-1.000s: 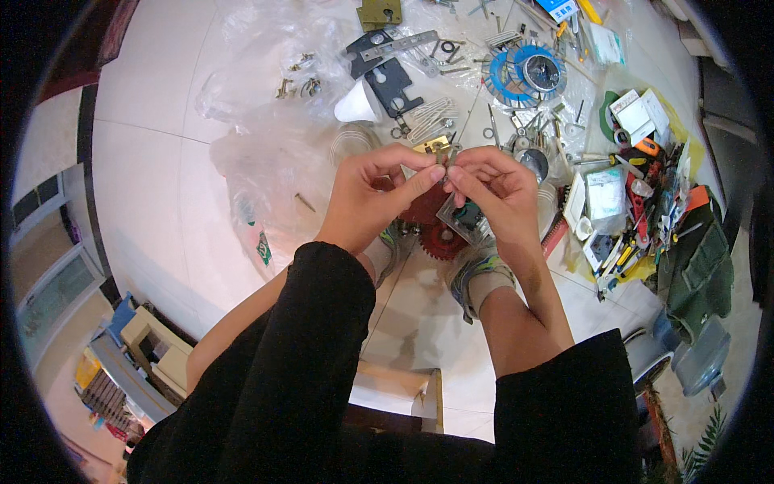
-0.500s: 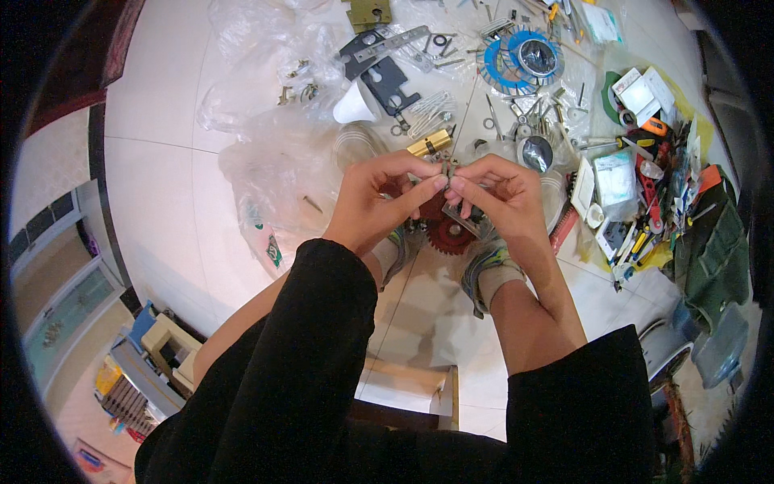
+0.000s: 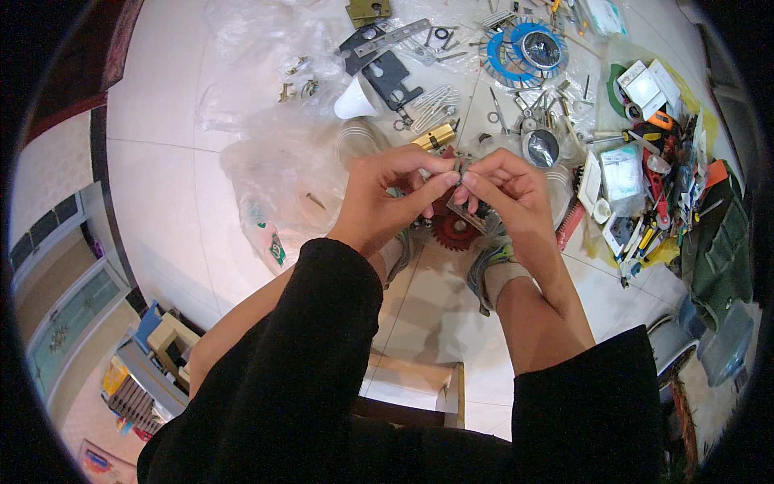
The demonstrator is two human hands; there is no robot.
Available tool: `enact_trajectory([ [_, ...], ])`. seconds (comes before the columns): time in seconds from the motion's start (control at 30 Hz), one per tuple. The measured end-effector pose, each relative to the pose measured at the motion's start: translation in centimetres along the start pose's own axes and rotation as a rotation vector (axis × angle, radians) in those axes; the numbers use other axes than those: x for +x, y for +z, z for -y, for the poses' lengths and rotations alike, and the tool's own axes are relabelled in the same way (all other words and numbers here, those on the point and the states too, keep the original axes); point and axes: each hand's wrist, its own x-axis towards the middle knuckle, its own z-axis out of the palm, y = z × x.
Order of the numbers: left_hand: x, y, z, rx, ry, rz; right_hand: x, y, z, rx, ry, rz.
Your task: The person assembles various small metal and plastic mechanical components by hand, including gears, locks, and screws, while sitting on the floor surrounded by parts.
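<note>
My left hand and my right hand meet fingertip to fingertip above the floor between my shoes. Both pinch a small greyish piece, mostly covered by the fingertips, too small to name. Below them a red toothed disc, like a saw blade, lies partly hidden by my fingers. A flat metal piece shows under my right fingers. Just beyond the left fingertips lies a brass lock cylinder.
Dark metal plates, a white cone and blue discs lie farther off. Clear plastic sheeting with a loose screw spreads left. A heap of hand tools sits right, beside a green cloth bag.
The whole view has shifted slightly, moving the floor items a little to the right. My hands stay together in the same pinch, with fingers slightly readjusted.
</note>
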Motion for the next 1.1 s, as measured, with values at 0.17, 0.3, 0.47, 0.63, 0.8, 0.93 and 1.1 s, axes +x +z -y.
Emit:
enact_trajectory([
  [0.17, -0.1, -0.1, -0.3, 0.051, 0.016, 0.02, -0.2, 0.0, -0.2, -0.045, -0.004, -0.015],
  [0.3, -0.3, -0.1, 0.0, 0.039, 0.006, 0.023, -0.4, -0.1, -0.1, -0.092, -0.015, -0.015],
  [0.47, -0.6, -0.4, 0.7, 0.045, -0.03, 0.045, -0.8, 0.2, -0.1, -0.083, -0.025, 0.01],
  [0.63, -0.6, -0.6, 1.5, 0.152, 0.085, 0.066, -1.1, 0.1, -0.3, -0.121, -0.026, 0.009],
  [0.8, -0.7, -0.9, 0.9, 0.286, 0.186, 0.092, -1.3, -0.1, -1.0, -0.173, -0.069, 0.007],
  [0.93, -0.5, -1.0, 0.1, 0.458, 0.317, 0.137, -1.7, -0.1, -0.9, -0.292, -0.112, -0.031],
  [1.1, -0.5, -0.5, -0.7, 0.488, 0.315, 0.165, -2.1, -0.5, -0.8, -0.357, -0.102, -0.099],
])
